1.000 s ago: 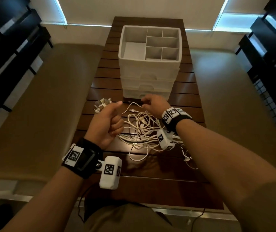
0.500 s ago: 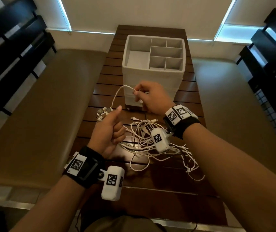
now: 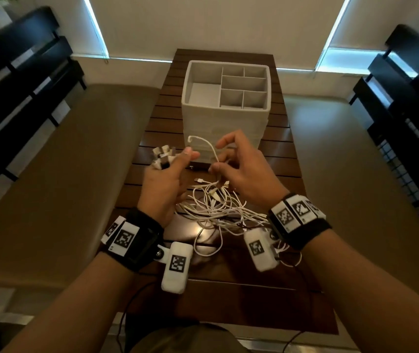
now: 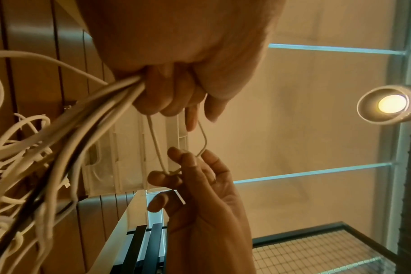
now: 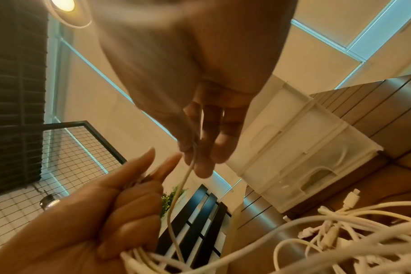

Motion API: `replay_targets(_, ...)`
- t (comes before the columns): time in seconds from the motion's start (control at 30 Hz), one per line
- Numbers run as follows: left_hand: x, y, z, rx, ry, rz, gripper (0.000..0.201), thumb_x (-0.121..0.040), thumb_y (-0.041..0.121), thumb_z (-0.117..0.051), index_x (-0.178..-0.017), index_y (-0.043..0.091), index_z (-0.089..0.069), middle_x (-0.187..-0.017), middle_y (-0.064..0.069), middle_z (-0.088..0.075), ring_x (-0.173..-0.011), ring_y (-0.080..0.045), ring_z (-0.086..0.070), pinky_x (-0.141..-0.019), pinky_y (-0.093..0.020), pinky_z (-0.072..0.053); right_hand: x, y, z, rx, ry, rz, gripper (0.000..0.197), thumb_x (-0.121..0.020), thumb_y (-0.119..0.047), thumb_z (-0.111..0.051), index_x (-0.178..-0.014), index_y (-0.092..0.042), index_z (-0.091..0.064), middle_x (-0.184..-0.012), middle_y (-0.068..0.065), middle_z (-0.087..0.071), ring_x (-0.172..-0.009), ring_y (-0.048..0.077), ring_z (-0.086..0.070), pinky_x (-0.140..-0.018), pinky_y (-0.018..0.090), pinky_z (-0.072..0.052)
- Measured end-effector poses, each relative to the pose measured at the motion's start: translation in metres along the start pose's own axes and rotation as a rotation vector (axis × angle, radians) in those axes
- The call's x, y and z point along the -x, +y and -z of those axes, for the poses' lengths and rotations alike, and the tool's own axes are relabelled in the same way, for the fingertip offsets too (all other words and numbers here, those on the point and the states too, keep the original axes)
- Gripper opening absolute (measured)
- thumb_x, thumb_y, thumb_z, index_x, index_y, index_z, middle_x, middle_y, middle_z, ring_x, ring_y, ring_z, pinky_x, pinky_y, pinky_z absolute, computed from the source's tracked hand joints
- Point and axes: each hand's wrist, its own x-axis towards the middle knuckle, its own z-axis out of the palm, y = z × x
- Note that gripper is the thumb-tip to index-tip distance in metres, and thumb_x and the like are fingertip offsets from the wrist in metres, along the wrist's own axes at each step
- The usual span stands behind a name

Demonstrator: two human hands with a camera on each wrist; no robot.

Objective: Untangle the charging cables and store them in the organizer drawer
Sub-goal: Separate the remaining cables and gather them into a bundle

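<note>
The left hand (image 3: 163, 184) is a fist wrapped round a bundle of white charging cables (image 4: 87, 111), thumb laid forward along the top; a cluster of USB plugs (image 3: 162, 156) sticks out of the far side of the fist, and the cords leave the near side of the palm and fall away toward the table. From the top of that fist one thin white cable (image 3: 207, 146) rises in an arched loop and comes down to the right hand (image 3: 241, 171), which is raised just beside the left, the two hands close but apart. The right hand pinches this single cable between thumb and forefinger; its other fingers are loosely spread and hold nothing. In the left wrist view the strand runs as a narrow hairpin from the left fingers (image 4: 167, 100) down to the right fingertips (image 4: 176, 157). Below and between the wrists, the rest of the cables lie as a tangled heap (image 3: 218, 207) on the dark slatted wooden table (image 3: 282, 154), with several small connector ends showing near its far edge. Just beyond the hands stands the white organizer (image 3: 226, 108), its top tray divided into one large compartment on the left and five smaller ones on the right, with drawers (image 5: 310, 166) stacked beneath, their fronts facing the person. Padded tan benches (image 3: 50, 161) flank the table on both sides.
</note>
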Motion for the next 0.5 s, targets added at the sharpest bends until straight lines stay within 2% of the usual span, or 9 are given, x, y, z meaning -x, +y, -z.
replay_targets(0.07, 0.004, 0.002, -0.007, -0.052, -0.056, -0.002, 0.038, -0.098, 0.035, -0.071, -0.114, 0.001, -0.074, -0.048, 0.01, -0.035, -0.039, -0.007, -0.025, -0.038, -0.02, -0.021, 0.011, -0.001, -0.003, -0.016, -0.012, 0.006, 0.03, -0.096, -0.005, -0.07, -0.118, -0.012, -0.051, -0.089, 0.008, -0.075, -0.07, 0.019, -0.075, -0.06, 0.021, -0.055)
replay_targets(0.13, 0.009, 0.006, -0.013, -0.065, -0.085, -0.023, 0.04, -0.098, 0.03, -0.071, -0.112, -0.008, -0.069, -0.047, 0.011, -0.042, -0.037, -0.005, -0.03, -0.036, -0.019, -0.024, 0.019, 0.0, -0.005, 0.021, -0.042, 0.026, 0.023, -0.095, -0.006, -0.072, -0.11, -0.012, -0.056, -0.086, 0.005, -0.075, -0.071, 0.016, -0.075, -0.062, 0.023, -0.056)
replay_targets(0.2, 0.011, 0.009, -0.017, -0.057, -0.102, -0.063, 0.033, -0.1, 0.028, -0.068, -0.111, -0.003, -0.069, -0.046, 0.012, -0.046, -0.037, -0.004, -0.03, -0.036, -0.019, -0.026, 0.026, 0.003, -0.008, 0.091, -0.069, 0.061, 0.017, -0.094, -0.008, -0.074, -0.102, -0.013, -0.059, -0.087, 0.001, -0.075, -0.074, 0.012, -0.073, -0.066, 0.023, -0.058)
replay_targets(0.27, 0.01, 0.009, -0.017, -0.06, -0.108, -0.101, 0.035, -0.103, 0.033, -0.062, -0.115, 0.001, -0.073, -0.048, 0.011, -0.039, -0.04, -0.007, -0.025, -0.039, -0.021, -0.024, 0.032, 0.01, -0.011, 0.143, -0.058, 0.085, 0.015, -0.094, -0.012, -0.074, -0.098, -0.014, -0.06, -0.087, -0.003, -0.074, -0.075, 0.011, -0.072, -0.068, 0.026, -0.059)
replay_targets(0.3, 0.009, 0.009, -0.017, -0.062, -0.113, -0.116, 0.036, -0.104, 0.036, -0.06, -0.115, 0.005, -0.075, -0.049, 0.008, -0.034, -0.042, -0.009, -0.024, -0.04, -0.022, -0.023, 0.035, 0.013, -0.011, 0.16, -0.047, 0.082, 0.014, -0.094, -0.014, -0.074, -0.098, -0.016, -0.06, -0.087, -0.004, -0.073, -0.075, 0.012, -0.072, -0.069, 0.03, -0.06)
replay_targets(0.37, 0.01, 0.008, -0.017, -0.064, -0.115, -0.136, 0.037, -0.104, 0.04, -0.059, -0.108, 0.009, -0.077, -0.052, 0.004, -0.03, -0.045, -0.011, -0.023, -0.042, -0.024, -0.023, 0.039, 0.019, -0.012, 0.196, -0.034, 0.075, 0.014, -0.094, -0.016, -0.074, -0.097, -0.018, -0.06, -0.086, -0.007, -0.073, -0.076, 0.012, -0.071, -0.071, 0.038, -0.059)
replay_targets(0.5, 0.011, 0.004, -0.02, -0.042, -0.139, -0.137, 0.032, -0.102, 0.041, -0.061, -0.097, 0.013, -0.075, -0.056, 0.001, -0.03, -0.047, -0.012, -0.024, -0.043, -0.025, -0.024, 0.042, 0.025, -0.015, 0.32, -0.05, 0.14, 0.021, -0.092, -0.015, -0.074, -0.095, -0.024, -0.055, -0.085, -0.007, -0.069, -0.078, 0.013, -0.068, -0.07, 0.044, -0.057)
